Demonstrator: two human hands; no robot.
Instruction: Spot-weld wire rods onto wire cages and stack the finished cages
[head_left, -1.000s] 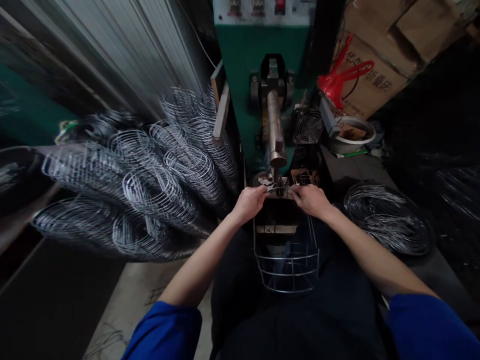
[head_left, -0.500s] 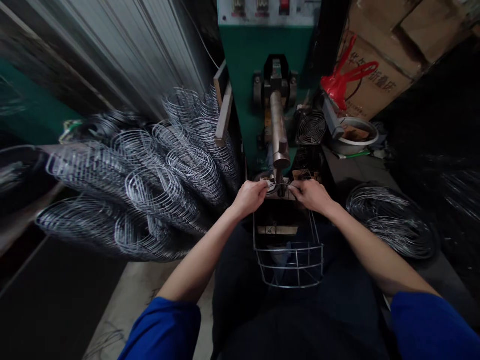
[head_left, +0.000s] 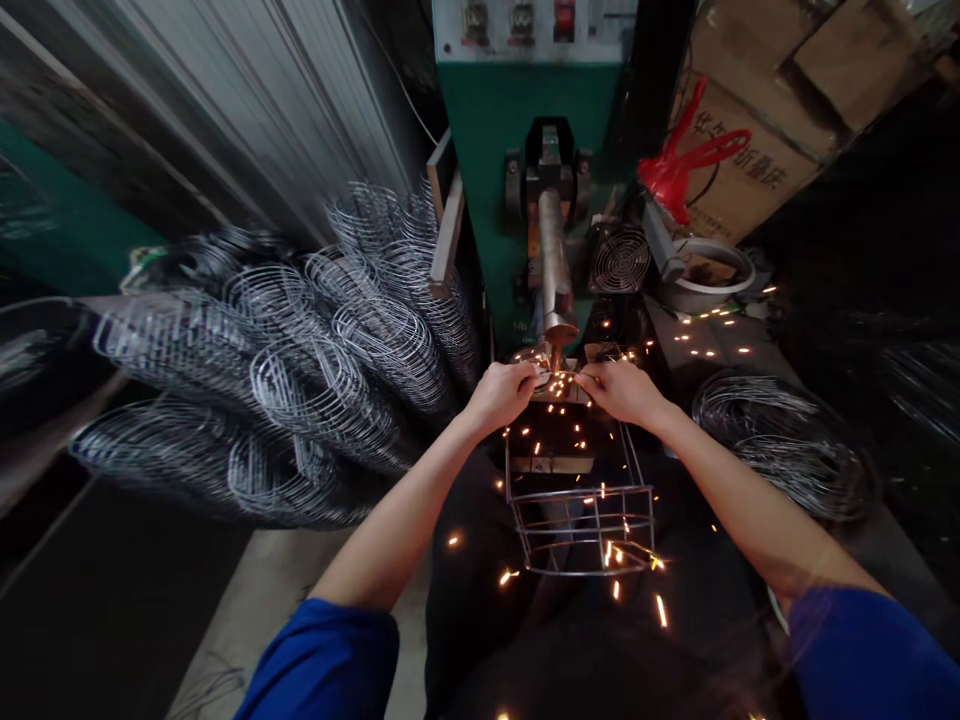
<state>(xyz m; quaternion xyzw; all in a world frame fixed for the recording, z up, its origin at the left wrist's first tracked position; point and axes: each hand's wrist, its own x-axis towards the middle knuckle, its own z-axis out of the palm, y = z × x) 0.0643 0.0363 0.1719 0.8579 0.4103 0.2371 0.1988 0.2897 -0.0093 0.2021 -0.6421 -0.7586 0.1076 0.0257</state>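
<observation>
A wire basket frame point(head_left: 589, 530) hangs below a green machine point(head_left: 487, 150), over my lap. My left hand point(head_left: 506, 395) pinches the frame's upper wire just left of the machine's metal electrode arm point(head_left: 553, 260). On the other side of the tip, my right hand point(head_left: 619, 390) grips the same upper part, fingers pressed together. Orange sparks spray from the point between my hands, down over the basket and out to the right. The exact contact under the tip is partly hidden by glare.
Stacks of bent wire rings point(head_left: 322, 390) crowd the left side. A coil of wire rings point(head_left: 780, 440) lies at the right, below a metal bowl point(head_left: 705, 275). Cardboard boxes point(head_left: 765, 130) and a red plastic bag point(head_left: 675, 170) are behind.
Sparks have appeared at the electrode tip and scattered around. The electrode arm sits slightly lower against the wire. Both hands keep nearly the same place and grip.
</observation>
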